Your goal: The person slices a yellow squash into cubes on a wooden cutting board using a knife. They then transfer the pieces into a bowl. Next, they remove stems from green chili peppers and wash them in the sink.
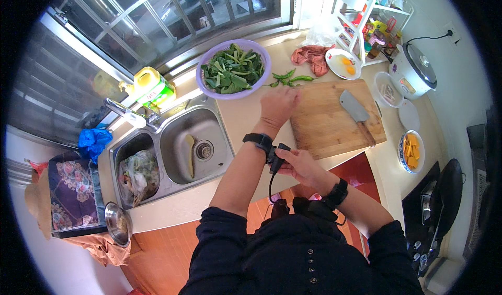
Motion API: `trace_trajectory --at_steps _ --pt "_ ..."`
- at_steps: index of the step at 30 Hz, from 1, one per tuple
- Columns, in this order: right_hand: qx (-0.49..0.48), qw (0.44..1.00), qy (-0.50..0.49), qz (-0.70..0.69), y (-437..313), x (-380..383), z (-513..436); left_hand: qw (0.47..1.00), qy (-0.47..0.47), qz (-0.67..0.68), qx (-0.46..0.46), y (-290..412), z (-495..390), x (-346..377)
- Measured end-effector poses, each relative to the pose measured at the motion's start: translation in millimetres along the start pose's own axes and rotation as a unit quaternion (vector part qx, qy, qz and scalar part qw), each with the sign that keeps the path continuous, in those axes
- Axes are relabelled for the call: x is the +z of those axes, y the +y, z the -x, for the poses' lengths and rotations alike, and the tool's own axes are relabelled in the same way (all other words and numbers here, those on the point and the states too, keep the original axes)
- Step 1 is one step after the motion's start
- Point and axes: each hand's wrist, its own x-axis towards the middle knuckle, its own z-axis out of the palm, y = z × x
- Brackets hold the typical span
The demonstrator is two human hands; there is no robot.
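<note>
My left hand (279, 103) is held over the counter at the left edge of a wooden cutting board (325, 118), its fingers curled with nothing visible in them. On that wrist is a black strap (259, 139) with a small black device. My right hand (300, 165) grips this black device (277, 161), from which a cable hangs. A cleaver (355, 107) with a wooden handle lies on the board. Green chili peppers (290, 78) lie behind the board, beside a purple basket (267, 69) of leafy greens (233, 69).
A double steel sink (223, 138) is at left, holding a peel strip and a bagged heap of scraps. Around the board are a plate with egg yolks (343, 64), a plastic tub (388, 89), a rice cooker (413, 71) and a bowl of orange slices (411, 152). A wok (451, 197) stands at right.
</note>
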Motion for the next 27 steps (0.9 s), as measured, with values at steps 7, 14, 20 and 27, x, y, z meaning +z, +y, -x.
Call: trace_trajectory --at_steps 7,14,20,27 --pt "-0.05 0.996 -0.04 0.061 -2 16 -14 0.734 0.039 0.457 -0.501 -29 -4 -3" --pt "-0.165 0.898 0.062 0.404 -59 -89 -21 0.972 -0.119 0.026 -0.199 -52 1 -30" --pt "-0.319 0.605 0.316 0.658 -110 -255 -8 0.958 -0.17 0.11 -0.203 -60 11 -1" --pt "-0.292 0.682 0.26 0.618 -107 -303 -5 0.931 -0.253 0.055 -0.257 -54 21 107"
